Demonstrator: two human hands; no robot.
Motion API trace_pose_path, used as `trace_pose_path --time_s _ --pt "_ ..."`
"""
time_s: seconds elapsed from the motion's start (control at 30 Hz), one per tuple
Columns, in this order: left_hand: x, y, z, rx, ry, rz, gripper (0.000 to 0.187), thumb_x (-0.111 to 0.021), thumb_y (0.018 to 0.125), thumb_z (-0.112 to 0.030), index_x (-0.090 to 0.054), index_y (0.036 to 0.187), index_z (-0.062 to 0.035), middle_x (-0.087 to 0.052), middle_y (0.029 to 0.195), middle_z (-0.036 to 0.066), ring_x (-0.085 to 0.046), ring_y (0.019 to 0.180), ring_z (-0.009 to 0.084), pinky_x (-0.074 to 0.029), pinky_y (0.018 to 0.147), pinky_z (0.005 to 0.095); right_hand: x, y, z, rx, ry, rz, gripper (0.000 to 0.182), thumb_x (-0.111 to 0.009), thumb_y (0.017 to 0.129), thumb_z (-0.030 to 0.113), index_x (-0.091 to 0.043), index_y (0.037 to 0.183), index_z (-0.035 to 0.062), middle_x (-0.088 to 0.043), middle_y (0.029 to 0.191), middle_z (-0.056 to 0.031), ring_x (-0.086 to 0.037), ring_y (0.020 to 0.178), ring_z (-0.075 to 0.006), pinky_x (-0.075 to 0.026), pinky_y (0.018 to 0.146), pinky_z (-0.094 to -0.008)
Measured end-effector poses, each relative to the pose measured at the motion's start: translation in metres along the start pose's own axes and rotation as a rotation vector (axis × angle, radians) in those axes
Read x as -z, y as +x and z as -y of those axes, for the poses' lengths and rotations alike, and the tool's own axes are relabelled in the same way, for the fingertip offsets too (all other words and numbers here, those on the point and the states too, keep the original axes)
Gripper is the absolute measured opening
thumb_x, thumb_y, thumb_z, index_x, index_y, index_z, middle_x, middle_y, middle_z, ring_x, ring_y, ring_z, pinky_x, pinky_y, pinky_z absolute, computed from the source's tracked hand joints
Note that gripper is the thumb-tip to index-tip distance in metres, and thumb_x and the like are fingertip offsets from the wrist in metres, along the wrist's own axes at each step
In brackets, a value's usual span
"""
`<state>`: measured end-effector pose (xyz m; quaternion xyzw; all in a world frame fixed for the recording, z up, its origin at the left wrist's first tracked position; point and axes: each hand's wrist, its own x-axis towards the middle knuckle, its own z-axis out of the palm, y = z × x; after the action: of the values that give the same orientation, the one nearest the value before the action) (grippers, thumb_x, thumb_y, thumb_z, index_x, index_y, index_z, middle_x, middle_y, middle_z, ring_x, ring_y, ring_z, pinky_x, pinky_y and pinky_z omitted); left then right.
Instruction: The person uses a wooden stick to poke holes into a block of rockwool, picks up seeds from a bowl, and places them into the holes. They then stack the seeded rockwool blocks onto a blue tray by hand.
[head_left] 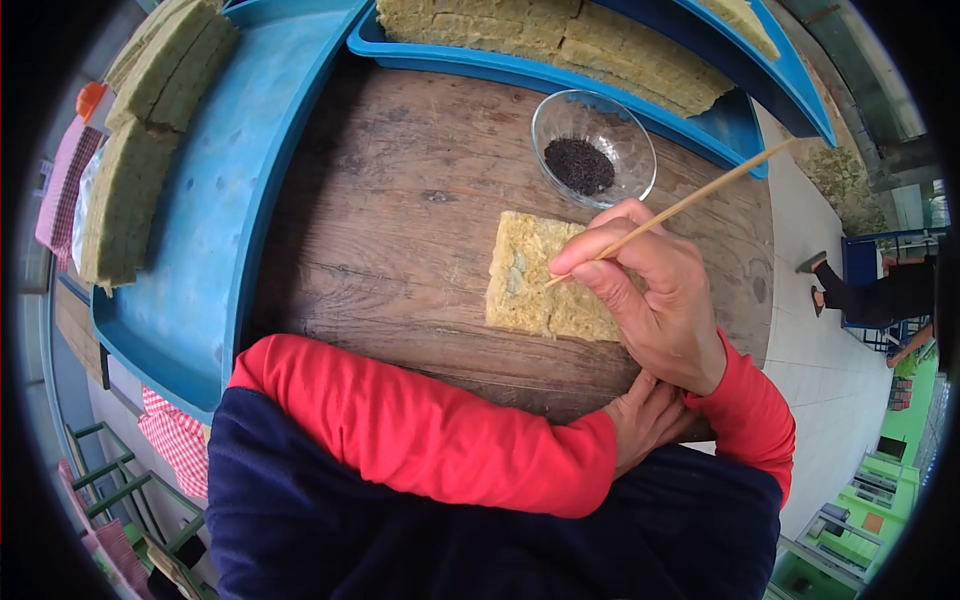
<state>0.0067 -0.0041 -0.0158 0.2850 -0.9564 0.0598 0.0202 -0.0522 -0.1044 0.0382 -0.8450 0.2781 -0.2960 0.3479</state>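
Note:
My right hand (660, 290) pinches a thin wooden stick (705, 190) between thumb and fingers, its tip lowered to the surface of a yellowish, fibrous rockwool slab (510, 305). Part of the slab is hidden under this hand. A small grey-green patch marks the slab left of the tip. Just beyond stands a clear glass bowl (635, 145) holding small black seeds (580, 167). My left hand (652, 418) rests at the table's near edge, fingers stretched out, tucked beneath my right wrist and partly covered by it.
The wooden table (400, 210) carries a long blue tray (225, 150) on the left, with thick rockwool slabs (140, 190) along its far side. Another blue tray (480, 65) at the back holds more slabs (640, 65). A person (890, 295) sits at far right.

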Motion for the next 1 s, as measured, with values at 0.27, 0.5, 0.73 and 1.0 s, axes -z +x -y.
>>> trace_pose_path --time_s 0.27,0.5,0.73,1.0 --pt "-0.007 -0.002 0.004 0.017 -0.009 0.003 0.057 -0.040 0.088 -0.033 -0.025 0.139 -0.0115 -0.029 0.140 0.009 -0.030 0.129 0.0308 -0.022 0.104 0.0579 -0.004 0.000 -0.002 0.041 -0.035 -0.008 0.006 -0.063 0.080 0.010 -0.065 0.082 0.0054 -0.065 0.078 -0.0023 -0.051 0.072 -0.0190 -0.044 0.063 -0.0282" --pt "-0.011 0.001 0.002 0.031 -0.017 0.002 0.057 -0.040 0.088 -0.033 -0.026 0.139 -0.0120 -0.030 0.140 0.009 -0.030 0.128 0.0309 -0.022 0.104 0.0581 -0.005 0.000 -0.002 0.083 -0.087 0.024 0.005 -0.063 0.079 0.010 -0.065 0.081 0.0064 -0.065 0.079 -0.0024 -0.052 0.074 -0.0224 -0.045 0.067 -0.0303" --pt "-0.015 0.005 -0.002 0.037 -0.022 -0.005 0.057 -0.040 0.088 -0.032 -0.026 0.139 -0.0125 -0.031 0.140 0.009 -0.030 0.128 0.0309 -0.021 0.104 0.0582 -0.003 -0.001 -0.002 0.076 -0.107 0.049 0.005 -0.063 0.079 0.011 -0.065 0.082 0.0073 -0.065 0.079 -0.0025 -0.053 0.075 -0.0228 -0.045 0.070 -0.0315" --pt "-0.016 0.006 -0.003 0.040 -0.023 -0.002 0.057 -0.040 0.087 -0.032 -0.026 0.139 -0.0131 -0.031 0.139 0.009 -0.030 0.128 0.0310 -0.021 0.104 0.0583 -0.004 -0.003 -0.002 0.109 -0.079 0.073 0.004 -0.063 0.078 0.011 -0.065 0.081 0.0088 -0.066 0.080 -0.0011 -0.054 0.074 -0.0214 -0.044 0.072 -0.0315"
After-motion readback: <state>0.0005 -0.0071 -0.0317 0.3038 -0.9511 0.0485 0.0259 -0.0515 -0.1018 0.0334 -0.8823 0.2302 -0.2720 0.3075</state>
